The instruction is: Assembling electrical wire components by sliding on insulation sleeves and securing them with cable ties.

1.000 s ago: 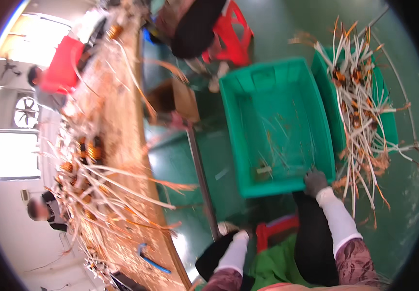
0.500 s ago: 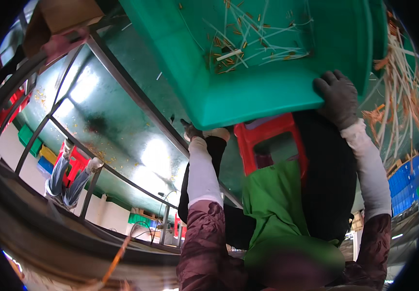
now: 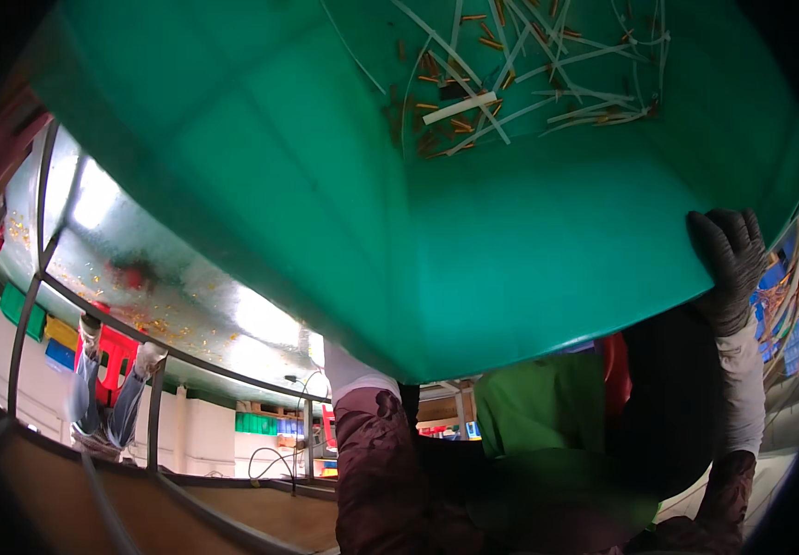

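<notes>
A large green plastic bin (image 3: 547,250) fills the upper part of the view, close up and tilted toward me. On its bottom lie thin white strips (image 3: 594,95) and several small copper-coloured pieces (image 3: 462,125), with one short, thicker white piece (image 3: 460,107) among them. My right hand (image 3: 732,264), in a dark glove, is closed over the bin's near right edge. The left forearm (image 3: 351,370) runs up behind the bin's lower left corner, and the bin hides that hand completely.
A green apron (image 3: 543,407) hangs below the bin, beside part of a red stool (image 3: 617,379). Dark metal frame bars (image 3: 205,370) run along the left. Beyond them another person's legs (image 3: 108,388) show by a red stool. Bundled wires (image 3: 788,287) hang at far right.
The bin has come up closer and now covers more of the view. My right hand has moved with its edge, rightward and lower in view. The left hand has gone out of sight behind the bin.
</notes>
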Available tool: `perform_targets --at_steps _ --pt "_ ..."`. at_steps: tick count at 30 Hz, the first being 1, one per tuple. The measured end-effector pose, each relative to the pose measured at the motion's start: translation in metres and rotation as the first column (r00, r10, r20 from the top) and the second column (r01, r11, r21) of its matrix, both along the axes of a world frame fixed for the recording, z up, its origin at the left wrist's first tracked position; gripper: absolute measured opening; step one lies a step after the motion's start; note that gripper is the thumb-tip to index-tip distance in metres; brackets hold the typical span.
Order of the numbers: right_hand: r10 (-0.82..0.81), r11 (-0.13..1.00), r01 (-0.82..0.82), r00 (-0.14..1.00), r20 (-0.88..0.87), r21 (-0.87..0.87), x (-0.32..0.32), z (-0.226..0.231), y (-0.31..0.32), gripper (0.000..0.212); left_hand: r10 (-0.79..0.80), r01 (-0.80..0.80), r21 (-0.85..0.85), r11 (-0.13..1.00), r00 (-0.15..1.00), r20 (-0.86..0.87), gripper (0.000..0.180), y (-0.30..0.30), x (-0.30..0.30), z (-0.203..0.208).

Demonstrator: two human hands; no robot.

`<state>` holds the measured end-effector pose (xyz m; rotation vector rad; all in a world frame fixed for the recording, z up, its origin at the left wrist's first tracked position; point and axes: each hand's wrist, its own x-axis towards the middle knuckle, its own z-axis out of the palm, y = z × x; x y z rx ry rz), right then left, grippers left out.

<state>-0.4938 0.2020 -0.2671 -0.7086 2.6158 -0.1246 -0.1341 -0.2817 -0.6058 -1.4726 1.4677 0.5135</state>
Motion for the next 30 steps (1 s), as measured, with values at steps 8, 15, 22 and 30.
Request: perform_targets --at_steps 8,15,22,30 --pt "-0.075 0.996 0.076 0.997 0.032 -0.041 0.003 0.007 0.002 0.040 -0.002 0.001 0.051 0.999 1.000 0.022 0.043 0.089 -0.005 0.003" --pt "-0.119 0.993 0.114 0.981 0.151 0.044 0.008 0.022 0.011 0.038 -0.029 0.028 -0.009 1.000 0.993 -0.111 0.039 0.227 -0.004 0.105" --pt "-0.080 0.994 0.076 0.995 0.051 0.073 0.018 0.015 0.020 0.044 0.288 -0.314 0.035 0.949 0.811 -0.509 0.027 0.292 -0.107 0.292" --pt "0.103 0.994 -0.110 0.942 0.319 0.001 0.021 0.164 -0.055 0.053 0.510 -0.200 0.470 0.860 0.315 -0.800 0.028 0.303 -0.057 0.520"
